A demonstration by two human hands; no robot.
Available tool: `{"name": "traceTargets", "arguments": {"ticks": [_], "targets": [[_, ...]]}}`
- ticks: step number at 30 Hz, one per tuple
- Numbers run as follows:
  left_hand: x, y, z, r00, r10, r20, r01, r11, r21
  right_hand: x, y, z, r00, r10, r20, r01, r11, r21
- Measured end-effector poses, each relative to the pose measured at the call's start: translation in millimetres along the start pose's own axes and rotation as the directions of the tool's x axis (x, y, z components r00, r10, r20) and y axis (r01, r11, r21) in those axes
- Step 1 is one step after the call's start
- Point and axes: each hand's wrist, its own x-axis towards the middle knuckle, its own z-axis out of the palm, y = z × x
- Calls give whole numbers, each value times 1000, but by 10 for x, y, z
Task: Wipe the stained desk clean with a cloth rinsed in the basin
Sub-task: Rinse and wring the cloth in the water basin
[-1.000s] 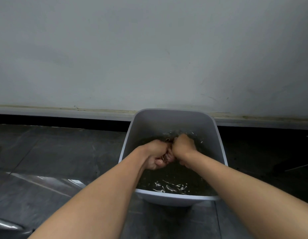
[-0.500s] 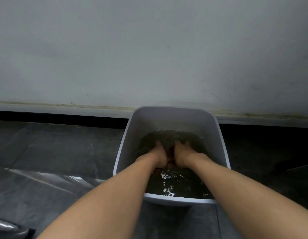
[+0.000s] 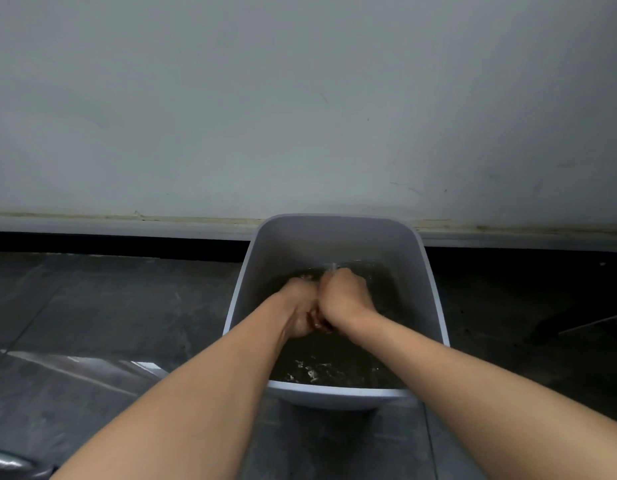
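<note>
- Left hand [image 3: 298,304] and right hand [image 3: 345,299] fist to fist, half under the dark water [image 3: 334,367].
- Fingers [image 3: 300,325] of both clenched on the cloth [image 3: 317,323]; only a dark scrap shows between them.
- Cloth's long axis: cannot tell. Neither hand nearer.
- Basin [image 3: 334,393] walls stand apart from the fingers on both sides; open room straight up.
- Judgement: rinsing step; wringing out likely next.

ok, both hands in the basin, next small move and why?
Probably lift both fists clear and wring. The left hand and right hand are curled tight together at the surface of the dark water in the basin, with a sliver of what seems the cloth between them.
</note>
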Motion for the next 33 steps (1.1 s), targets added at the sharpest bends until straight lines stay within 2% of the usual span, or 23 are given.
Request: {"name": "traceTargets", "arguments": {"ticks": [2, 5, 8, 10, 12, 13, 14, 15, 16, 18, 21, 23, 24, 27, 30, 33], "targets": [[-28, -5, -19, 1000, -3, 6, 2, 988, 156, 76, 87, -80, 1000, -5, -13, 3, 994, -107], [-144, 19, -47, 997, 9, 77, -24, 980, 199, 150, 174, -191, 999, -32, 13, 34, 956, -291], [-174, 0, -91, 996, 64, 66, -77, 973, 219, 191, 255, -191, 986, -33, 166, 96, 918, -385], [-85, -52, -64, 990, 139, 14, -137, 941, 309, 225, 293, -182, 970, -14, 241, 136, 858, -496], [3, -116, -20, 974, 225, -25, -176, 820, 545, 227, 298, -167, 957, 5, 291, 175, 790, -587], [55, -144, -3, 972, 231, -39, -140, 706, 694, 216, 290, -148, 949, 22, 313, 182, 775, -605], [94, -170, 14, 972, 230, -42, -109, 606, 788, 212, 289, -120, 942, 46, 333, 176, 778, -603], [132, -179, 27, 978, 208, -29, -92, 547, 832, 201, 283, -98, 936, 71, 345, 154, 799, -581], [113, -158, 32, 985, 174, 5, -102, 556, 825, 194, 272, -73, 933, 89, 350, 124, 831, -543], [119, -129, 17, 995, 93, 21, -80, 708, 701, 202, 256, -20, 938, 74, 340, 81, 905, -419], [124, -113, 0, 999, 7, -51, 18, 883, 469, 159, 184, 12, 973, 60, 224, -29, 990, -136], [85, -85, -13, 999, -18, -38, 29, 958, 285, 59, 71, 13, 979, 88, 183, -104, 991, 81], [59, -69, -22, 999, -21, -37, 29, 972, 232, -4, 8, 10, 981, 95, 171, -119, 983, 136], [34, 2, -60, 999, 1, -45, 8, 980, 199, -71, -40, 34, 997, 37, 73, -45, 993, 109], [-52, 26, -20, 999, 24, 36, -30, 984, 175, -40, 39, -3, 999, -23, -24, 24, 998, 52], [-63, 14, 21, 997, 63, 54, -68, 991, 114, 56, 98, -79, 994, -21, -107, 19, 999, -26]]}}
